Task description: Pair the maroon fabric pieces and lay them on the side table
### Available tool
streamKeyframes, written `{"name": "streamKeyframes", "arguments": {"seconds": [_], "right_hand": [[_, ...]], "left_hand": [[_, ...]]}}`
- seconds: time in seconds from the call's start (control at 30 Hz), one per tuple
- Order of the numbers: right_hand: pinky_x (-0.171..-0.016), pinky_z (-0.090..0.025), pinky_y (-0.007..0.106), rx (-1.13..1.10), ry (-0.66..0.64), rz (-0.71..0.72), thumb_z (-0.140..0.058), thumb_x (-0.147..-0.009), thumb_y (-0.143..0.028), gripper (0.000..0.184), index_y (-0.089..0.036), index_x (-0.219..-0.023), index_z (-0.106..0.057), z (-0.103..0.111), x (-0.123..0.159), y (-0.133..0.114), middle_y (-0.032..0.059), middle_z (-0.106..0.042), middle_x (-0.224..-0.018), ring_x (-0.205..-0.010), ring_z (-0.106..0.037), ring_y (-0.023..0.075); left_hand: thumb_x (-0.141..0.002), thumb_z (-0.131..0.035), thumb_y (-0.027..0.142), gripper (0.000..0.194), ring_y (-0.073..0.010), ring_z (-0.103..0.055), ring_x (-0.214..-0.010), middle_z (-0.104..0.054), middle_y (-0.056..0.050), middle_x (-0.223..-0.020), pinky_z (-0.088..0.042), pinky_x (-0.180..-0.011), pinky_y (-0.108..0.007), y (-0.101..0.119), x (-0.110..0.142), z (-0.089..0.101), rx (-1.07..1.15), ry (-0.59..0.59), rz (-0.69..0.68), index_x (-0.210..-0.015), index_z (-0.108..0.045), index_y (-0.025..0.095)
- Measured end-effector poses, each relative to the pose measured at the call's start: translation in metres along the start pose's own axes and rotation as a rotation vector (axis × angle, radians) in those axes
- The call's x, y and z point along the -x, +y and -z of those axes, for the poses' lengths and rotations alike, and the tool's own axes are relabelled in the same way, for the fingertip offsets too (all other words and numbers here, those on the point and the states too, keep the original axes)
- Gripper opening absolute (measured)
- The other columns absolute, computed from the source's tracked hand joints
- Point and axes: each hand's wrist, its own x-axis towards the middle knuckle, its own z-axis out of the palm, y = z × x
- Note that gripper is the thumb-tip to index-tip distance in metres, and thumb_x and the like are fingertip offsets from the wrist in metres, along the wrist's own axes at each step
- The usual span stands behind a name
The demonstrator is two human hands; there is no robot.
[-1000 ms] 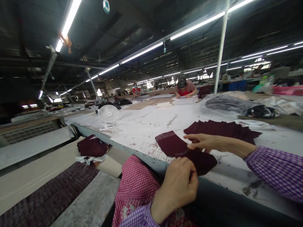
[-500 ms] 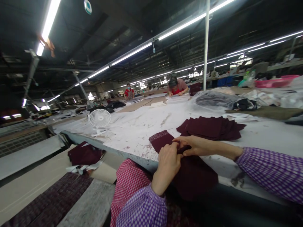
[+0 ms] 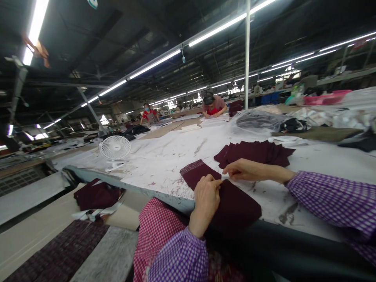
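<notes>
A dark maroon fabric piece (image 3: pixel 235 203) lies at the near edge of the white worktable (image 3: pixel 176 156), on top of another maroon piece (image 3: pixel 195 172) with a patterned end. My left hand (image 3: pixel 207 197) rests on the upper piece with its fingers pinched together at the top edge. My right hand (image 3: pixel 245 170) pinches the same edge just to the right. Behind my right hand sits a fanned stack of maroon pieces (image 3: pixel 255 153).
A small white fan (image 3: pixel 115 149) stands on the table at left. A maroon bundle (image 3: pixel 95 194) lies on a lower bench. Clear plastic bags (image 3: pixel 258 121) and dark cloth sit at back right. Two people (image 3: pixel 213 105) work at the table's far end.
My left hand came up from the table's near edge to the top edge of the maroon piece, meeting my right hand. The view drifted right and down.
</notes>
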Motion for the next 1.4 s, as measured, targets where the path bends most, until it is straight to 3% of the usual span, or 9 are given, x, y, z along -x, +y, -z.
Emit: {"name": "streamKeyframes", "arguments": {"seconds": [0.13,0.4,0.6,0.73,0.83,0.93,1.07,1.2,1.4], "right_hand": [[-0.071,-0.043,0.024,0.035,0.045,0.046,-0.048,-0.083,-0.023,0.024,-0.016,-0.093,-0.069,0.003,0.004,0.001,0.0057,-0.068,-0.088,-0.079,-0.062,0.0159],[-0.068,-0.041,0.024,0.258,0.078,0.127,-0.050,-0.082,-0.015,0.017,-0.016,-0.081,-0.067,-0.001,0.002,-0.015,0.0042,-0.065,-0.081,-0.073,-0.059,0.0136],[-0.058,-0.037,0.025,0.609,0.093,0.248,-0.045,-0.088,-0.013,0.019,-0.016,-0.083,-0.064,-0.010,0.005,-0.016,0.0040,-0.060,-0.080,-0.069,-0.054,0.0133],[-0.062,-0.040,0.026,0.752,0.052,0.362,-0.044,-0.089,-0.010,0.020,-0.015,-0.091,-0.063,-0.009,0.009,-0.011,0.0062,-0.062,-0.088,-0.079,-0.056,0.0162],[-0.067,-0.043,0.026,0.663,0.057,0.257,-0.045,-0.086,-0.006,0.022,-0.016,-0.087,-0.065,-0.002,0.014,-0.013,0.0059,-0.063,-0.088,-0.082,-0.059,0.0160],[-0.075,-0.045,0.024,0.480,0.123,0.184,-0.042,-0.084,-0.002,0.030,-0.017,-0.098,-0.065,0.003,0.018,-0.023,0.0073,-0.064,-0.100,-0.087,-0.061,0.0146],[-0.076,-0.046,0.024,0.382,0.131,0.235,-0.041,-0.085,-0.006,0.032,-0.018,-0.102,-0.064,-0.006,0.019,-0.034,0.0079,-0.064,-0.099,-0.088,-0.061,0.0150],[-0.073,-0.047,0.025,0.352,0.124,0.256,-0.042,-0.086,-0.010,0.029,-0.018,-0.100,-0.066,-0.016,0.016,-0.028,0.0075,-0.064,-0.092,-0.083,-0.061,0.0155],[-0.076,-0.046,0.024,0.289,0.039,0.282,-0.038,-0.087,-0.010,0.034,-0.019,-0.103,-0.066,-0.010,0.014,-0.023,0.0067,-0.065,-0.097,-0.085,-0.061,0.0137]], "left_hand": [[-0.089,-0.046,0.017,0.030,-0.0183,-0.052,-0.085,-0.061,-0.004,-0.088,-0.040,-0.074,-0.030,0.000,0.002,-0.002,-0.009,0.022,-0.037,-0.102,-0.071,0.027],[-0.090,-0.046,0.018,0.029,-0.0174,-0.051,-0.084,-0.060,-0.003,-0.087,-0.040,-0.074,-0.029,-0.001,0.003,-0.002,-0.012,0.033,-0.047,-0.103,-0.071,0.027],[-0.092,-0.042,0.019,0.032,-0.0180,-0.050,-0.084,-0.059,-0.004,-0.087,-0.040,-0.074,-0.030,-0.001,0.003,-0.002,-0.055,0.018,-0.092,-0.104,-0.070,0.027],[-0.092,-0.040,0.017,0.034,-0.0188,-0.049,-0.084,-0.058,-0.004,-0.089,-0.039,-0.073,-0.032,0.000,0.003,0.000,-0.130,-0.016,-0.132,-0.102,-0.070,0.027],[-0.091,-0.040,0.017,0.034,-0.0195,-0.049,-0.085,-0.058,-0.005,-0.089,-0.039,-0.073,-0.033,0.000,0.002,0.000,-0.148,-0.022,-0.134,-0.101,-0.071,0.027],[-0.091,-0.040,0.016,0.034,-0.0197,-0.049,-0.086,-0.058,-0.005,-0.089,-0.039,-0.073,-0.033,0.000,0.002,0.000,-0.149,-0.020,-0.127,-0.101,-0.071,0.026],[-0.090,-0.041,0.015,0.034,-0.0195,-0.049,-0.085,-0.059,-0.005,-0.090,-0.039,-0.072,-0.033,0.003,0.002,0.000,-0.163,-0.023,-0.130,-0.103,-0.070,0.026],[-0.089,-0.045,0.014,0.030,-0.0188,-0.050,-0.085,-0.060,-0.005,-0.090,-0.041,-0.074,-0.032,0.001,0.004,0.005,-0.121,-0.019,-0.131,-0.101,-0.071,0.024],[-0.087,-0.055,0.020,0.017,-0.0160,-0.051,-0.080,-0.063,-0.002,-0.082,-0.041,-0.072,-0.028,-0.030,0.022,0.019,0.046,0.081,-0.106,-0.087,-0.072,0.022]]}}
